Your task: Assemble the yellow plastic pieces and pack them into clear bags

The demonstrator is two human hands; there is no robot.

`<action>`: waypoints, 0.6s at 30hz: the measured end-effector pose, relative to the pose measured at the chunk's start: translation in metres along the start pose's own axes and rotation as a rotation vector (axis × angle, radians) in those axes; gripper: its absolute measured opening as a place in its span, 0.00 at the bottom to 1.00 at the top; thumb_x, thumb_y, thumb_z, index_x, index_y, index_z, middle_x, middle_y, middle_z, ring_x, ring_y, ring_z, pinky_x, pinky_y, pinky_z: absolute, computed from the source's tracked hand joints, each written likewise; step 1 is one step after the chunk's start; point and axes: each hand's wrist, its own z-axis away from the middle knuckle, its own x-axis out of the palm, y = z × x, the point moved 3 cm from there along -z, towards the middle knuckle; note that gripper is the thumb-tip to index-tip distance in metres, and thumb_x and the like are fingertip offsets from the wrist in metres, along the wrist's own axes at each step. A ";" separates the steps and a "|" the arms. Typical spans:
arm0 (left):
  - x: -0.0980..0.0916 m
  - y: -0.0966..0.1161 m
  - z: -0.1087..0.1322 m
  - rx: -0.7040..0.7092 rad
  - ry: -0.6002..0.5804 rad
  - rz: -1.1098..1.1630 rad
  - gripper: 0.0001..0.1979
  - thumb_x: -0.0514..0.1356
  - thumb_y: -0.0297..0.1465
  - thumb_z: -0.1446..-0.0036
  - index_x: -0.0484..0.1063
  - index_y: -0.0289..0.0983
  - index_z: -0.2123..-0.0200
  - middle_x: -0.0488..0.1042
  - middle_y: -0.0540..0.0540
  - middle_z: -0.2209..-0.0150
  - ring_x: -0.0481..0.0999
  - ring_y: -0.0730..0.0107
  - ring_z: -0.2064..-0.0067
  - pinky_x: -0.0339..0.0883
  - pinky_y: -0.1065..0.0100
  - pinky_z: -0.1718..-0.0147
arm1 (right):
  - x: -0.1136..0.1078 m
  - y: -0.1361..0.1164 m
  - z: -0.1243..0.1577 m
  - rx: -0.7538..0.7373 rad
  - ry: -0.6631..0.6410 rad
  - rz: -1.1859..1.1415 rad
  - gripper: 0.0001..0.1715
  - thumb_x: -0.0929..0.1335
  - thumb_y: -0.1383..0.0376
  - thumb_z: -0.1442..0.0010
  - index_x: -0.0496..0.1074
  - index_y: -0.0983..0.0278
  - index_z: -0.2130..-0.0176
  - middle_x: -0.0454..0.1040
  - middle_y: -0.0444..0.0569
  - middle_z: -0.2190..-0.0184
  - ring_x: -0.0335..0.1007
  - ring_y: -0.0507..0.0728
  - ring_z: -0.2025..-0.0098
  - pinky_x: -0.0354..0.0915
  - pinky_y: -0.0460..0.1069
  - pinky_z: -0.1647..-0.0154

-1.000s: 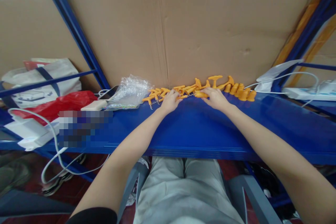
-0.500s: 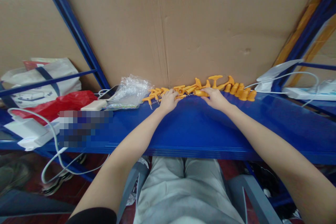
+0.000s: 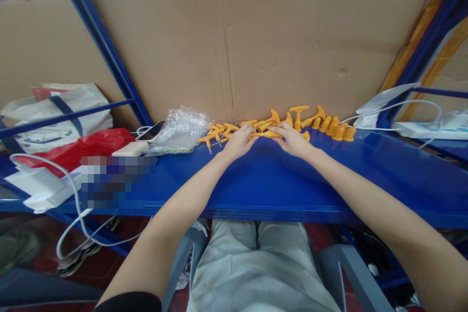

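Between my hands a yellow corkscrew (image 3: pixel 269 134) lies level just above the blue table, and its metal spiral no longer shows, covered by a yellow sleeve. My left hand (image 3: pixel 238 141) is closed around its left end. At the right end, my right hand (image 3: pixel 295 141) pinches the sleeve part. Left of my hands lies a pile of yellow T-shaped handles (image 3: pixel 219 131) with bare metal spirals. Behind my hands are more yellow pieces, among them an upright T-handled corkscrew (image 3: pixel 299 115). Several yellow caps (image 3: pixel 339 130) stand in a group to the right.
Crumpled clear plastic bags (image 3: pixel 183 129) lie left of the pile. Further left are a red plastic bag (image 3: pixel 95 145), a white adapter with cables (image 3: pixel 38 180) and a blurred-out patch. A cardboard sheet (image 3: pixel 278 34) backs the blue table (image 3: pixel 270 180). Blue posts stand at both sides.
My hands have come closer to the same line, the right one shifting slightly left. The metal spiral seen between them before is now covered by the yellow sleeve.
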 end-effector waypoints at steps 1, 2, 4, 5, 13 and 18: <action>0.000 0.000 0.000 0.004 0.000 -0.001 0.02 0.58 0.28 0.37 0.70 0.37 0.62 0.74 0.42 0.58 0.75 0.61 0.54 0.69 0.59 0.51 | 0.000 0.000 0.000 0.000 -0.001 -0.007 0.23 0.63 0.67 0.37 0.72 0.61 0.43 0.72 0.57 0.52 0.73 0.64 0.50 0.69 0.61 0.46; 0.001 -0.001 0.000 0.005 0.000 -0.002 0.02 0.58 0.28 0.36 0.70 0.37 0.62 0.74 0.42 0.58 0.75 0.62 0.55 0.69 0.59 0.51 | 0.000 0.001 -0.001 0.000 0.000 -0.015 0.23 0.63 0.67 0.37 0.72 0.61 0.43 0.72 0.57 0.52 0.73 0.64 0.50 0.68 0.62 0.46; 0.002 -0.002 0.000 0.004 0.006 -0.005 0.03 0.57 0.29 0.36 0.70 0.37 0.62 0.74 0.43 0.58 0.75 0.62 0.55 0.69 0.59 0.51 | 0.000 0.002 -0.002 0.006 0.012 -0.032 0.24 0.64 0.67 0.38 0.71 0.62 0.43 0.72 0.58 0.50 0.72 0.65 0.47 0.67 0.63 0.43; 0.002 -0.002 0.000 0.003 0.010 -0.006 0.03 0.57 0.29 0.36 0.71 0.37 0.62 0.74 0.43 0.58 0.75 0.62 0.55 0.69 0.60 0.52 | -0.001 0.004 -0.002 0.013 0.019 -0.043 0.25 0.65 0.66 0.39 0.70 0.62 0.43 0.72 0.58 0.49 0.71 0.65 0.46 0.65 0.64 0.42; 0.002 -0.008 0.001 -0.029 0.016 -0.008 0.03 0.58 0.28 0.37 0.71 0.36 0.63 0.74 0.42 0.58 0.75 0.62 0.55 0.69 0.61 0.53 | 0.000 0.023 0.000 0.186 -0.002 -0.506 0.25 0.70 0.61 0.43 0.67 0.61 0.46 0.70 0.57 0.44 0.75 0.60 0.50 0.72 0.59 0.47; 0.002 -0.009 0.001 -0.018 0.025 -0.018 0.04 0.58 0.30 0.36 0.71 0.36 0.63 0.74 0.42 0.58 0.75 0.62 0.56 0.70 0.60 0.53 | 0.000 0.025 0.001 0.371 -0.013 -0.724 0.20 0.74 0.55 0.45 0.73 0.63 0.57 0.77 0.51 0.57 0.78 0.55 0.67 0.76 0.58 0.55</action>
